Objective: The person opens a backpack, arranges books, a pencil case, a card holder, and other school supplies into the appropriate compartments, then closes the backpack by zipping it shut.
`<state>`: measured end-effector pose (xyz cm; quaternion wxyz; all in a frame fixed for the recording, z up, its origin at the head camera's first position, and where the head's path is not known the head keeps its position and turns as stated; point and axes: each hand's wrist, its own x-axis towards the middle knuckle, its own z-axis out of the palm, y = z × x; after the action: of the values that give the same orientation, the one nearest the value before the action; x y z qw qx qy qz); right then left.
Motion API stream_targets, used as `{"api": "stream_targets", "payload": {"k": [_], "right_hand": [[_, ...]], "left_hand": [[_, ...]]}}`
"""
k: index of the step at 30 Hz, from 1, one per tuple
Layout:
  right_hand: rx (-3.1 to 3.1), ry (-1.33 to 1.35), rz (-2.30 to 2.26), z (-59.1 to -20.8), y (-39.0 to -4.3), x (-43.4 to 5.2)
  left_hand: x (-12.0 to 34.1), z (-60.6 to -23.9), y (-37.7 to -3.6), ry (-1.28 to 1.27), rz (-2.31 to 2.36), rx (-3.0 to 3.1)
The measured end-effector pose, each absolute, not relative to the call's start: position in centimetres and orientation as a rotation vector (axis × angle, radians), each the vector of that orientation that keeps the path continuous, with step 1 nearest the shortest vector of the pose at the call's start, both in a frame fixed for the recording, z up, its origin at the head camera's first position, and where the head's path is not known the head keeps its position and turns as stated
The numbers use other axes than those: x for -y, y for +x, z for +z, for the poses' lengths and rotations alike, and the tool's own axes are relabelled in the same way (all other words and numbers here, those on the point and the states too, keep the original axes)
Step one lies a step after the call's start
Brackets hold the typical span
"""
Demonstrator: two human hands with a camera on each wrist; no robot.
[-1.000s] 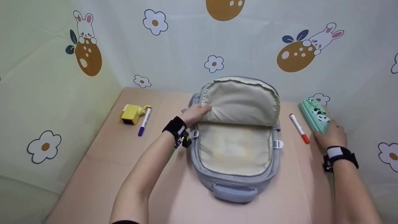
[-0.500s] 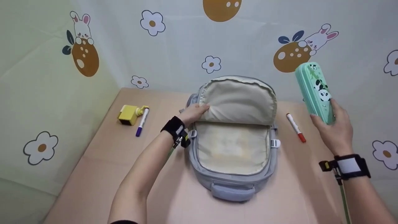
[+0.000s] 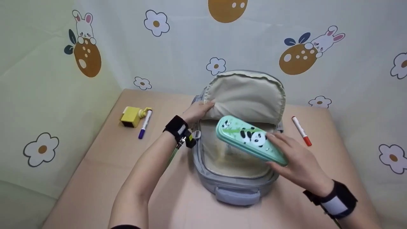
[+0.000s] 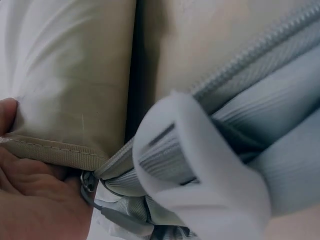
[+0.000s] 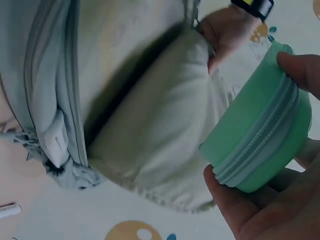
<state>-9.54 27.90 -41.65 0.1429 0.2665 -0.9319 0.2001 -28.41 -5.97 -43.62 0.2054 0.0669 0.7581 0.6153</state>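
A grey-blue backpack (image 3: pixel 238 197) lies on the table with its front flap (image 3: pixel 244 95) folded back, the cream lining showing. My left hand (image 3: pixel 198 112) pinches the flap's left edge; in the left wrist view the thumb is on the lining and the fingers (image 4: pixel 40 195) are beneath the stitched rim. Over the backpack's opening, my right hand (image 3: pixel 297 160) holds a mint-green pencil case (image 3: pixel 248 138) with panda pictures by its near end. The right wrist view shows thumb and fingers on either side of the case (image 5: pixel 260 125), its zipper closed.
Left of the backpack stand a yellow box-shaped object with a small crank (image 3: pixel 132 116) and a purple-capped marker (image 3: pixel 145 124). A red-capped marker (image 3: pixel 301 131) lies to its right. Patterned cloth walls (image 3: pixel 178 57) border the table at the back and sides.
My right hand has lifted the pencil case off the table's right side and carried it left over the backpack. The left hand keeps its grip, and the flap has risen slightly.
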Motion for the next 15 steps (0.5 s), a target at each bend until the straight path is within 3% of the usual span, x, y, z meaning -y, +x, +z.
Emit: {"api": "stream_targets", "payload": {"k": [7, 15], "right_hand": [[2.911, 0.662, 0.408, -44.6, -10.3, -26.4], [2.958, 0.498, 0.247, -45.4, -11.5, -25.0]], "left_hand": [[5.6, -43.2, -28.2, 0.209, 1.774, -2.090], [5.4, -43.1, -28.2, 0.250, 1.845, -2.048]]}}
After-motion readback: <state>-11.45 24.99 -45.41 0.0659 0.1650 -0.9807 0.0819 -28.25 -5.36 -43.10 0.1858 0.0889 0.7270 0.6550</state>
